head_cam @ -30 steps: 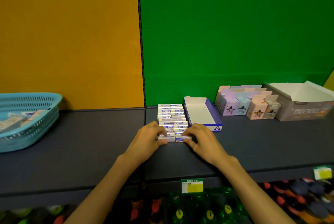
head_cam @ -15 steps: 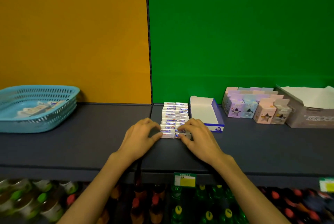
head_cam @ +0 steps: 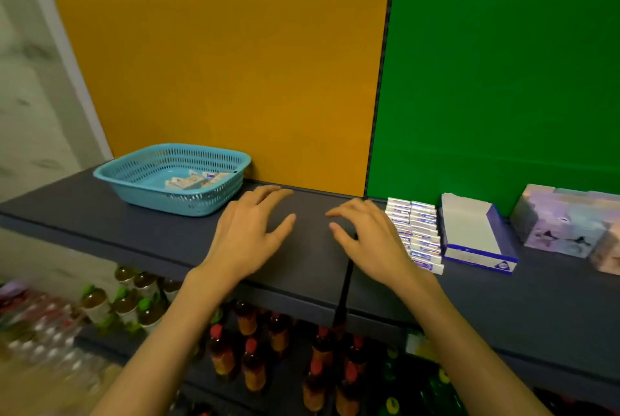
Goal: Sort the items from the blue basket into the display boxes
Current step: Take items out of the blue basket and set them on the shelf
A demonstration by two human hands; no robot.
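Over dark shelf (head_cam: pixel 134 231), left hand (head_cam: pixel 248 234) and right hand (head_cam: pixel 372 241) hover, fingers spread, holding nothing. Few small packets (head_cam: pixel 194 181) left in blue basket (head_cam: pixel 134 187), well left of stacked white packets (head_cam: pixel 416 234) and open display box (head_cam: pixel 476 238). Packets likely light, stiff card; pinch by long edges.

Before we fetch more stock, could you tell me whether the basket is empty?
Not empty: a few small packs lie inside the basket.
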